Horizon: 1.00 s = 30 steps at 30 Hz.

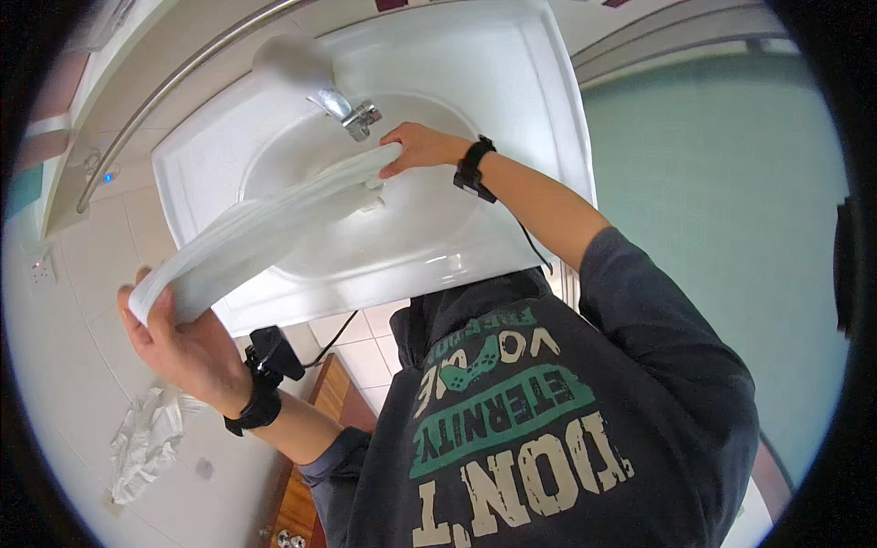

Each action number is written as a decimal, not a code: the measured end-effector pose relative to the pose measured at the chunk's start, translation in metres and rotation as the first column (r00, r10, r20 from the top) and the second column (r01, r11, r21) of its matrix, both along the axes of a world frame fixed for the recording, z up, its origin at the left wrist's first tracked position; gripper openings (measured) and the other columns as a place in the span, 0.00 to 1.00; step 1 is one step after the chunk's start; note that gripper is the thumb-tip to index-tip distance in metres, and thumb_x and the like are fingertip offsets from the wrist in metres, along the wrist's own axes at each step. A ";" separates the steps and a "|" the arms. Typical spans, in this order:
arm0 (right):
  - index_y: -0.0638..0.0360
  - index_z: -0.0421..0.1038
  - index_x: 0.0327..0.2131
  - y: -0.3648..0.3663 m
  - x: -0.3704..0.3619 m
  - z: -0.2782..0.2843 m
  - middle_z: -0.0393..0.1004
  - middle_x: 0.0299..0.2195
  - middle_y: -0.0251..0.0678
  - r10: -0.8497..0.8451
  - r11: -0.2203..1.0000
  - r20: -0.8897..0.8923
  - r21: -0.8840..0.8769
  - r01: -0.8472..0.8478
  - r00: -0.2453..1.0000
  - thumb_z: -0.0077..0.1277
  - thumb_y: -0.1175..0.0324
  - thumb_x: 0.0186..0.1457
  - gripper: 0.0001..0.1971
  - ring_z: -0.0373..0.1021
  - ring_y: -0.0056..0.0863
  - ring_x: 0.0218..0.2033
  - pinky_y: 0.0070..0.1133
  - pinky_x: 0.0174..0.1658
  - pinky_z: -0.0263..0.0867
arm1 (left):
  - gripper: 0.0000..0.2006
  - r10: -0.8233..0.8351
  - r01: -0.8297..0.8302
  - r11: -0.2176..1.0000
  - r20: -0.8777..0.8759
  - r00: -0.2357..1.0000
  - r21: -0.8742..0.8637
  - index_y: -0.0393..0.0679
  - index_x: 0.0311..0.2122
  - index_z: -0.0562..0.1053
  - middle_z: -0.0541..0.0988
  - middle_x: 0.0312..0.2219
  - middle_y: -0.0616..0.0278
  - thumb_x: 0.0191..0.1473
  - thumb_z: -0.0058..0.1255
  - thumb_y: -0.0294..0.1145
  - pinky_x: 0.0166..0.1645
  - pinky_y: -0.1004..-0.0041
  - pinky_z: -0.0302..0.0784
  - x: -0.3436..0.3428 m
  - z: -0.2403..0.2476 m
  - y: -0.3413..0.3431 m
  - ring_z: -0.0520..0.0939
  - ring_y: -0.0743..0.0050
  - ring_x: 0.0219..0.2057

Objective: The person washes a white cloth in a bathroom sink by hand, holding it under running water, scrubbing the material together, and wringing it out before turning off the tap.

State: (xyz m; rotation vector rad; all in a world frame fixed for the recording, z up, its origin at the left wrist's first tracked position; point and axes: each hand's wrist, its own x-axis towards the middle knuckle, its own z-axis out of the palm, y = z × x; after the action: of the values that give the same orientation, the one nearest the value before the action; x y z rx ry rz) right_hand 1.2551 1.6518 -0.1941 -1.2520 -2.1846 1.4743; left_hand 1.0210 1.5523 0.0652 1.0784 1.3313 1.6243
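A long white cloth [265,224] is stretched slantwise over the white sink [534,119], folded lengthwise into a band. At its near left end, beyond the sink's left edge, my left hand [187,342] grips it between thumb and fingers. My right hand [425,151] pinches the other end above the basin, just below the chrome tap [347,114]. A small crumpled white bit shows under the cloth near my right hand; whether it belongs to the cloth I cannot tell. Black straps with small devices circle both my wrists.
Along the wall at upper left runs a metal rail [164,110]. A crumpled white plastic bag [146,447] hangs at lower left. A wooden panel [333,402] stands below the sink's left side. To the right is a pale green panel [713,219].
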 end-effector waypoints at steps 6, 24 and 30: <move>0.57 0.66 0.37 -0.009 0.039 0.037 0.68 0.34 0.27 -0.323 0.875 -0.449 -0.477 0.082 0.833 0.54 0.68 0.45 0.14 0.64 0.15 0.31 0.14 0.34 0.61 | 0.10 0.366 -0.360 0.885 -0.035 0.930 -0.296 0.37 0.37 0.64 0.71 0.30 0.60 0.46 0.44 0.22 0.41 0.72 0.68 -0.075 -0.119 -0.013 0.72 0.72 0.33; 0.54 0.54 0.45 -0.018 0.010 0.057 0.69 0.32 0.45 0.055 0.997 -0.094 0.056 -0.050 0.994 0.49 0.76 0.36 0.27 0.67 0.44 0.35 0.32 0.37 0.62 | 0.08 -0.564 0.431 0.731 -0.112 0.818 -0.530 0.37 0.31 0.68 0.73 0.26 0.67 0.42 0.52 0.22 0.33 0.84 0.65 0.044 -0.209 0.038 0.70 0.85 0.27; 0.59 0.65 0.33 -0.013 0.001 0.013 0.70 0.31 0.42 -0.034 0.911 0.091 0.412 -0.007 0.995 0.51 0.71 0.39 0.13 0.67 0.41 0.35 0.33 0.35 0.62 | 0.11 -0.402 0.221 0.792 -0.213 0.891 -0.569 0.36 0.28 0.68 0.72 0.22 0.62 0.36 0.55 0.25 0.31 0.79 0.65 0.053 -0.218 0.034 0.69 0.78 0.23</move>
State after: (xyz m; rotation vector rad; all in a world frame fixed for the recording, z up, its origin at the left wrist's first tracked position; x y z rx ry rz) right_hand 1.2560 1.6391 -0.1808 -1.2013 -2.3758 0.8887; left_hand 1.0742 1.5863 -0.1533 1.1649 1.5859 0.7678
